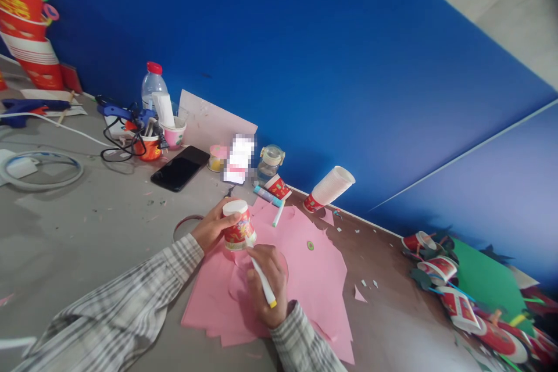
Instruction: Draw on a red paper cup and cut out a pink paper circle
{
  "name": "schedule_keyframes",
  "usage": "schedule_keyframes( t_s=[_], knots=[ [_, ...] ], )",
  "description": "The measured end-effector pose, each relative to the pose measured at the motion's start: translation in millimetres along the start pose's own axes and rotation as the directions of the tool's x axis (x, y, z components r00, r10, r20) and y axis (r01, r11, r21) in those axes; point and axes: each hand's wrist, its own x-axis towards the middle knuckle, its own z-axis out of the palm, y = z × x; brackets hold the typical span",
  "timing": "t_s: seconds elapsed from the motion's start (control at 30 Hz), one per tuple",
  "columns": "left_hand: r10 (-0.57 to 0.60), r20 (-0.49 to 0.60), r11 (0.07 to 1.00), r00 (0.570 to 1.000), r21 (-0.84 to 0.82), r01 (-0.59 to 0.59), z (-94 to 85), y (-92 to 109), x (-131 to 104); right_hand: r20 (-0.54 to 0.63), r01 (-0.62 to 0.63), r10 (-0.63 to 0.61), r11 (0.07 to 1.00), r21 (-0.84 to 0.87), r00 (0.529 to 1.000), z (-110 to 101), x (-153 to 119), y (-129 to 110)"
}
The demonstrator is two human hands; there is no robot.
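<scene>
My left hand (215, 224) is closed around a red patterned paper cup (239, 232), which stands upside down with its white base up. My right hand (268, 285) grips a white marker (262, 279) with a yellow end. The marker's upper end points at the cup's lower rim; whether it touches I cannot tell. Under both hands lies pink paper (305, 279) with ragged cut edges, and a curved line shows on it near my right hand. A small green ring-shaped piece (310, 246) rests on the paper.
Behind the paper are a marker cap or pen (278, 214), a glue stick (268, 196), a tipped red cup (279, 187), a glass jar (270, 163) and a leaning cup stack (329, 189). A black phone (181, 168) lies left. Decorated cups (460, 308) crowd the right.
</scene>
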Motion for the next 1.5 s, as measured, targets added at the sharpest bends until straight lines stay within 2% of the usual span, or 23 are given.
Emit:
schedule_keyframes(
  t_s=[0.13, 0.37, 0.57, 0.97, 1.07, 1.13, 1.2, 1.27, 1.37, 1.5],
  knots=[
    [-0.012, -0.006, 1.000, 1.000, -0.018, 0.012, 1.2, 2.3, -0.8, -0.048, 0.018, -0.020, 0.999, -0.032, 0.999, -1.4, -0.8, 0.4],
    [-0.022, -0.005, 0.999, 1.000, -0.037, 0.021, 3.1, 5.6, -1.7, -0.129, -0.066, 0.060, 0.997, -0.044, 0.990, -0.7, -4.5, 1.2],
    [-0.038, -0.037, 0.997, 0.999, -0.063, 0.035, 0.6, 3.6, 0.4, -0.210, -0.065, 0.050, 0.996, -0.067, 0.977, -0.3, -4.2, 2.6],
    [-0.051, -0.067, 0.994, 0.996, -0.101, 0.044, -4.0, 1.2, 3.6, -0.216, -0.084, 0.064, 0.993, -0.086, 0.974, -0.8, -4.1, 4.1],
    [-0.065, -0.059, 0.992, 0.996, -0.117, 0.057, -5.2, 0.1, 4.0, -0.216, -0.102, 0.089, 0.993, -0.053, 0.972, 1.7, -6.1, 6.2],
    [-0.074, -0.048, 0.989, 0.996, -0.130, 0.067, -5.1, 0.7, 3.3, -0.218, -0.145, 0.148, 0.989, 0.032, 0.965, 4.5, -7.9, 8.8],
    [-0.085, -0.030, 0.986, 0.996, -0.145, 0.080, -4.0, 2.4, 1.7, -0.232, -0.186, 0.216, 0.972, 0.141, 0.949, 7.3, -9.4, 11.4],
    [-0.095, -0.008, 0.983, 0.995, -0.158, 0.093, -2.1, 4.9, -0.6, -0.277, -0.210, 0.251, 0.963, 0.169, 0.928, 9.4, -10.2, 13.2],
    [-0.115, 0.035, 0.975, 0.993, -0.189, 0.120, 0.7, 8.6, -4.0, -0.333, -0.225, 0.220, 0.974, 0.025, 0.917, 11.2, -10.5, 14.1],
    [-0.154, 0.098, 0.957, 0.983, -0.234, 0.173, 1.5, 11.4, -7.1, -0.288, -0.205, 0.175, 0.976, -0.077, 0.942, 13.0, -10.6, 13.0]
  ],
)
